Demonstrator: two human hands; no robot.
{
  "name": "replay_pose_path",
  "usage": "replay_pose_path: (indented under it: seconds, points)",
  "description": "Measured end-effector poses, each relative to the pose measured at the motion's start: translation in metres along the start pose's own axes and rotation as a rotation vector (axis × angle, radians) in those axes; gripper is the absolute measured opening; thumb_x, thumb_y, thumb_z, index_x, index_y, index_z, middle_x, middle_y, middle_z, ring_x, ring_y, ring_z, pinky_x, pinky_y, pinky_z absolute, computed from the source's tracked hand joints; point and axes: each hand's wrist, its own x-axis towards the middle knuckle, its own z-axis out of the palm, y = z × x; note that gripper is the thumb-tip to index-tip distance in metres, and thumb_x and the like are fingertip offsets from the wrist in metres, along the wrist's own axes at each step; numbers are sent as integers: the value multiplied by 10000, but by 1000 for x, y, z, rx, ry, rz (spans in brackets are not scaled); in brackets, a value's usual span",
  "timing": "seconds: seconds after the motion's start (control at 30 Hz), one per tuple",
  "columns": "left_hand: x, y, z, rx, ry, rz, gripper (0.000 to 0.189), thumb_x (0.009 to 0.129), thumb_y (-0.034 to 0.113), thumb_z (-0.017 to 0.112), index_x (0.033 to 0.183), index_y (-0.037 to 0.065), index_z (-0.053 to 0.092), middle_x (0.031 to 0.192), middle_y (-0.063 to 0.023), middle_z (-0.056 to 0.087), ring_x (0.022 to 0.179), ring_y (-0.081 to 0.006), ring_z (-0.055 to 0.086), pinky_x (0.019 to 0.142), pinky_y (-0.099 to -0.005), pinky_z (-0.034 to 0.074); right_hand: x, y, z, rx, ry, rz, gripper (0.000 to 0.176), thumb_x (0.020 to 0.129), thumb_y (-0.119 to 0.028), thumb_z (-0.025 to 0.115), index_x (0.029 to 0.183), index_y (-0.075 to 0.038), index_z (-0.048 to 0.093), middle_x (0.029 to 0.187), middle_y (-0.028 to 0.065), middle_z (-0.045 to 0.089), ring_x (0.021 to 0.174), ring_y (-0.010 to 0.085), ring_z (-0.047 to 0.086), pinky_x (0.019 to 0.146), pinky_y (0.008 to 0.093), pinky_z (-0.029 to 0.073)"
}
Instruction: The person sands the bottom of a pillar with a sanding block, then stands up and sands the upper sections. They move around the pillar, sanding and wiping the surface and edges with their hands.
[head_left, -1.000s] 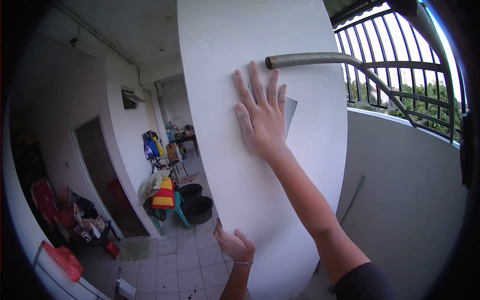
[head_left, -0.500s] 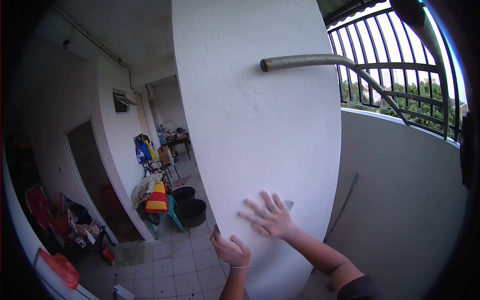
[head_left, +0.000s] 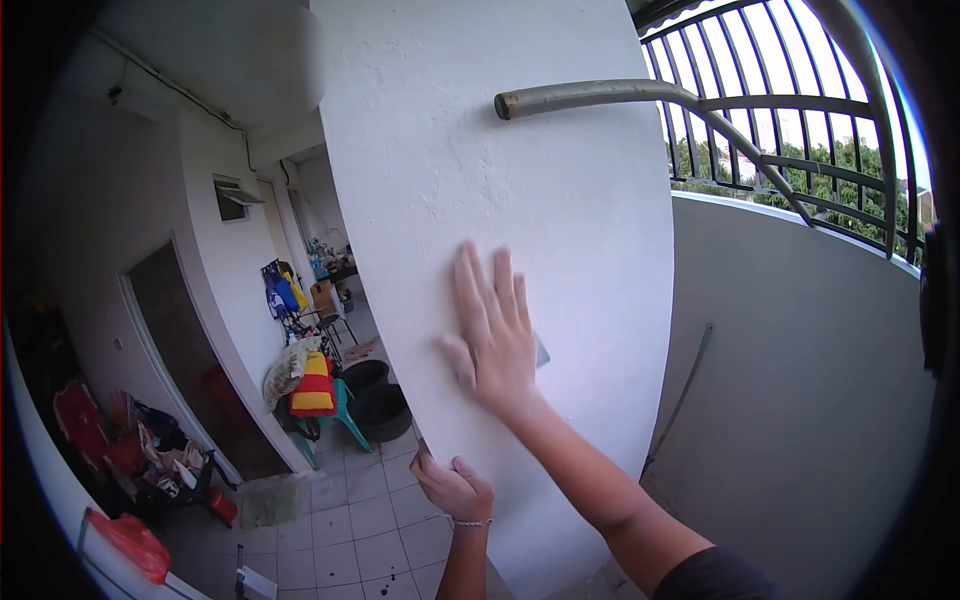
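My right hand is pressed flat against the white pillar, fingers spread and pointing up. Under its palm lies a grey sheet, of which only a corner shows at the hand's right side. My left hand grips the pillar's left edge lower down, fingers curled round the corner. A thin bracelet sits on that wrist.
A grey hose end juts out across the pillar near the top. The balcony wall with black railing is at right. Down the corridor at left stand black tubs, a green chair with cloths, and clutter.
My right hand went from high on the pillar down to near my left hand, then back up to mid-height, sheet under the palm. My left hand kept its grip on the edge.
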Motion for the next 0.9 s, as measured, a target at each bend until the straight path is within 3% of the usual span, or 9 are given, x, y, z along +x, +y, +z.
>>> replay_pose_path:
  seconds: [0.3, 0.37, 0.43, 0.47, 0.53, 0.63, 0.7, 0.8, 0.9]
  points:
    - [-8, -1, 2, 22, 15, 15, 447, 978, 217, 445, 1308, -81, 401, 1160, -269, 468, 994, -430, 540, 822, -492, 452, -246, 30, 23, 3, -129, 160, 560, 989, -338, 479, 1468, -52, 429, 1540, 179, 399, 1444, 481, 277, 1163, 568, 235]
    - [-10, -5, 4, 24, 16, 15, 448, 983, 227, 445, 1306, -80, 402, 1160, -267, 468, 990, -429, 540, 825, -490, 451, -338, 36, 20, -129, -362, 176, 562, 971, -291, 513, 1481, -78, 414, 1522, 183, 416, 1425, 491, 302, 1170, 564, 235]
    - [-11, -6, 5, 30, 17, 15, 447, 988, 236, 444, 1302, -80, 404, 1157, -266, 470, 993, -428, 537, 834, -485, 448, -444, 44, -10, -269, -862, 143, 617, 967, -299, 533, 1502, -49, 353, 1555, 233, 330, 1455, 498, 217, 1190, 567, 199]
    - [-11, -7, 6, 35, 23, 16, 446, 991, 240, 444, 1299, -80, 406, 1153, -265, 471, 997, -427, 535, 840, -481, 445, -491, 37, -39, -66, -936, 397, 675, 968, -294, 546, 1551, -93, 272, 1618, 166, 228, 1497, 418, 156, 1224, 482, 159]
    - [-14, -8, 5, 40, 9, 7, 442, 995, 242, 443, 1297, -79, 403, 1162, -266, 466, 1021, -423, 525, 857, -474, 437, -626, 35, -121, 255, -1084, 900, 732, 979, -270, 520, 1571, -45, 152, 1642, 175, 129, 1522, 370, 64, 1234, 446, 130]
    - [-11, -14, 2, 56, -36, 24, 440, 994, 231, 460, 1305, -72, 386, 1209, -267, 437, 1095, -419, 493, 910, -481, 418, -690, 33, -231, 41, -1379, 1381, 651, 987, -304, 488, 1515, -40, 216, 1561, 170, 199, 1433, 350, 134, 1170, 435, 177]
    - [-8, -20, -4, 101, -52, 70, 450, 985, 214, 500, 1313, -65, 371, 1254, -266, 408, 1166, -428, 462, 975, -509, 400, -690, 36, -265, -38, -1379, 1581, 604, 992, -327, 467, 1478, -37, 258, 1507, 166, 245, 1373, 337, 180, 1127, 428, 208]
    - [21, -19, -1, 225, 333, 538, 493, 956, 195, 577, 1329, -37, 353, 1306, -260, 367, 1259, -466, 406, 1075, -572, 334, -683, 40, -279, -67, -1306, 1754, 548, 999, -361, 436, 1423, -32, 321, 1426, 161, 315, 1283, 317, 250, 1063, 417, 255]
    - [60, 25, -14, 233, 43, 503, 555, 934, 232, 625, 1387, -9, 413, 1432, -267, 332, 1393, -496, 279, 1151, -596, 244, -681, 44, -276, -37, -1216, 1831, 515, 1007, -395, 404, 1367, -28, 384, 1345, 156, 385, 1194, 297, 320, 999, 406, 301]
